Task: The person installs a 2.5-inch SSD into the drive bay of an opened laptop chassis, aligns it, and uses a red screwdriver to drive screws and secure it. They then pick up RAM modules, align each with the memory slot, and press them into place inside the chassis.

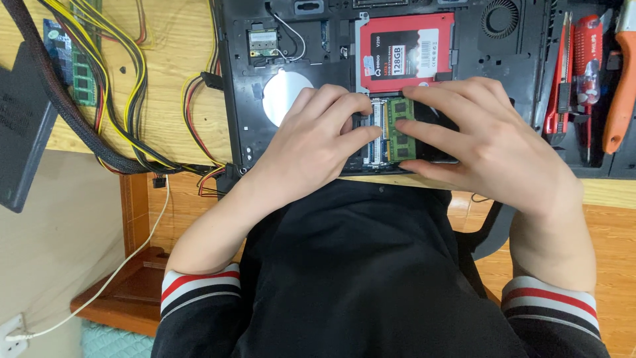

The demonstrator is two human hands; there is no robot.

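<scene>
An opened black laptop base [238,99] lies upside down on the wooden desk, its insides exposed. A green memory module [400,129] sits in its slot near the front edge. My left hand [318,142] rests on the laptop with its fingertips against the module's left side and the slot. My right hand [483,142] comes from the right, fingers spread over the module, touching its top and right edge. A red and black flat drive [404,53] lies in the bay just behind the module. A round silver disc [281,93] shows left of my left hand.
Bundled yellow, red and black cables [126,79] run across the desk at left, beside another green module [83,76] and a black box [20,126]. A tool case with red and orange handled screwdrivers [586,73] stands at right. A cooling fan [500,16] sits at the laptop's far corner.
</scene>
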